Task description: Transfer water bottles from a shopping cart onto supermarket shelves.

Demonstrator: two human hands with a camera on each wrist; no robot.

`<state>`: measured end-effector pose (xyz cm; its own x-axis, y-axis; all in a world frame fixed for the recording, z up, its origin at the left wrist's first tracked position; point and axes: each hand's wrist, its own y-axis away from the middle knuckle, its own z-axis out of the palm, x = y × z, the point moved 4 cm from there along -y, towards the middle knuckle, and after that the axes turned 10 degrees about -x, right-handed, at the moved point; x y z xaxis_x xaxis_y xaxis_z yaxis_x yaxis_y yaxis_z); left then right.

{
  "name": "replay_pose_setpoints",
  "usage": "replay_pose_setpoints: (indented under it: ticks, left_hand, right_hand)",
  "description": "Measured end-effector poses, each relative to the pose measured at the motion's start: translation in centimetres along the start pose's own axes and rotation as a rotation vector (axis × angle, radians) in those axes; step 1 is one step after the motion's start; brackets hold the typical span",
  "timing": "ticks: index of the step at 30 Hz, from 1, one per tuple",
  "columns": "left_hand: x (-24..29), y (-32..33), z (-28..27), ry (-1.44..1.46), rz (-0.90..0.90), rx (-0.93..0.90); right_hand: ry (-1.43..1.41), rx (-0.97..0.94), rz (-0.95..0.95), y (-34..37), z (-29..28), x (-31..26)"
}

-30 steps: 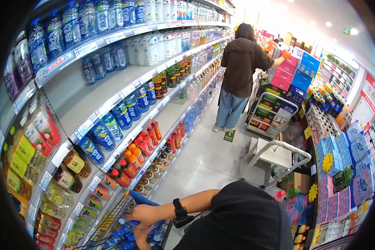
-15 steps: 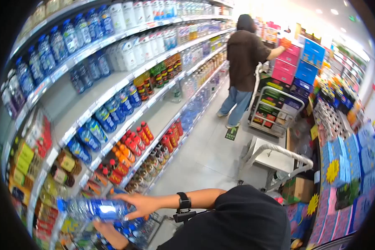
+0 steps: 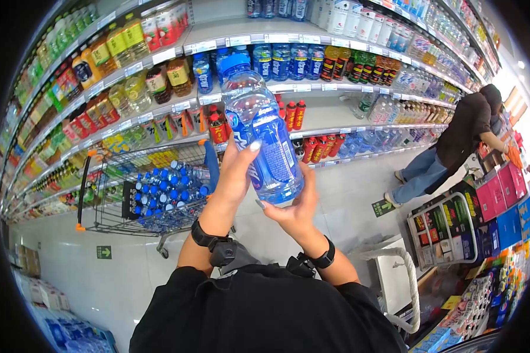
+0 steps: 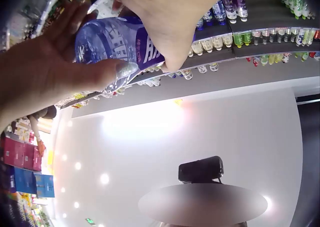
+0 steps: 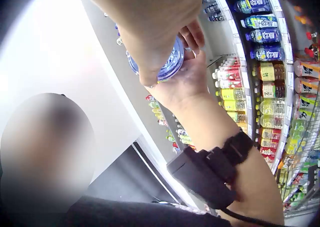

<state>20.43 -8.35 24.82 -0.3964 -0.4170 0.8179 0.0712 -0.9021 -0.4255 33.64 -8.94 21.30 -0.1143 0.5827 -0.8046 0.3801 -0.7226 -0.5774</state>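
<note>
A large clear-and-blue plastic drink bottle with a blue cap stands tilted in front of the chest, cap end up toward the shelves. My left hand grips its left side, thumb lying across the label. Round the lower right side and base curls my right hand, its thumb near the bottom edge. From the left wrist, the bottle appears base first between both hands. In the right wrist view the round base of the bottle shows, partly covered by the right hand.
At the left, a wire shopping cart holds many blue-capped bottles. Drink shelves curve across the front. A person in brown stands at the right beside a trolley stacked with boxes. A white-framed cart is nearby.
Both hands were down at the cart, then had the bottle sideways above it. Now the bottle is raised, cap upward, before the chest. The head view has swung left, showing the whole cart.
</note>
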Motion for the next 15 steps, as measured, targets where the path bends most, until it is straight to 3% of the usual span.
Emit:
replay_pose_setpoints:
  ticks: [2,5,8,9,12,15]
  left_hand:
    - [-0.2,0.5,0.0,0.059,0.016,-0.049]
    - [0.6,1.1,0.9,0.031,0.031,-0.193]
    - [1.0,1.1,2.3,0.103,0.007,-0.322]
    - [0.8,1.2,2.5,0.113,0.014,-0.327]
    - [0.1,0.7,3.3,0.157,0.021,-0.315]
    - [-0.5,0.1,3.3,0.233,-0.022,-0.332]
  right_hand:
    - [0.084,-0.023,-0.025,0.2,-0.3,-0.4]
    - [-0.385,0.003,-0.014,0.1,-0.5,0.1]
    - [-0.752,-0.155,0.172,0.1,-1.3,-1.0]
    - [-0.825,-0.141,0.064,0.0,-1.3,-0.7]
    - [-1.092,-0.344,0.190,-0.3,-1.4,0.2]
    - [-1.130,-0.427,0.248,-0.2,-1.2,1.1]
